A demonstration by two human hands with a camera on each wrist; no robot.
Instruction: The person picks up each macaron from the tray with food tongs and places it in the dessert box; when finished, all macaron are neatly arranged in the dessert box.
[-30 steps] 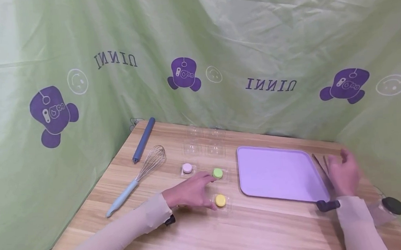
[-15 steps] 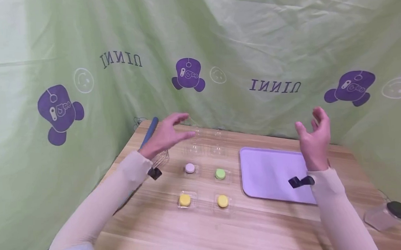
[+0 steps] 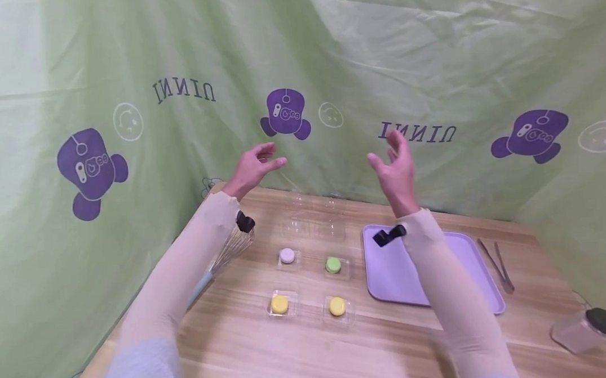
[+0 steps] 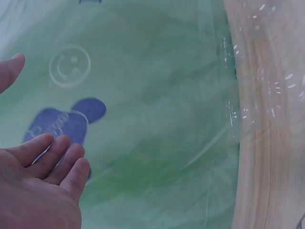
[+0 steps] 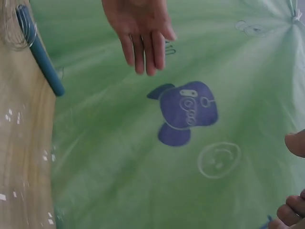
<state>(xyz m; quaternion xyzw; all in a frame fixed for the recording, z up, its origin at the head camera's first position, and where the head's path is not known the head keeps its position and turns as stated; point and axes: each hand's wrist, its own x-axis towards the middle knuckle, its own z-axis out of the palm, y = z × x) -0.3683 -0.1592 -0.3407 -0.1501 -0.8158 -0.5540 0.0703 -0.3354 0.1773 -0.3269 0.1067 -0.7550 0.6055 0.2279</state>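
My left hand [image 3: 253, 168] is raised over the back of the table, fingers apart from the thumb, holding nothing. Level with it to the right, my right hand [image 3: 396, 173] hangs in the air, also holding nothing. Between and below them lies a clear plastic tray with domed cups [image 3: 297, 227]. Nearer the front, a pink macaron [image 3: 287, 255], a green macaron [image 3: 333, 265], a left yellow macaron [image 3: 280, 304] and a right yellow macaron [image 3: 337, 306] each sit on a small clear square base. The right wrist view shows the left palm and fingers spread at the top.
A purple tray [image 3: 388, 275] lies partly under my right forearm, with tongs [image 3: 499, 265] beside it. A dark-lidded jar [image 3: 580, 332] lies at the right edge. My left arm partly covers a whisk [image 3: 229, 248]; a blue rolling pin [image 5: 43, 62] shows in the right wrist view. Green curtain surrounds the table.
My left hand has left the macarons and risen toward the back of the table. My right hand has moved up and left from beside the tongs, closer to the left hand.
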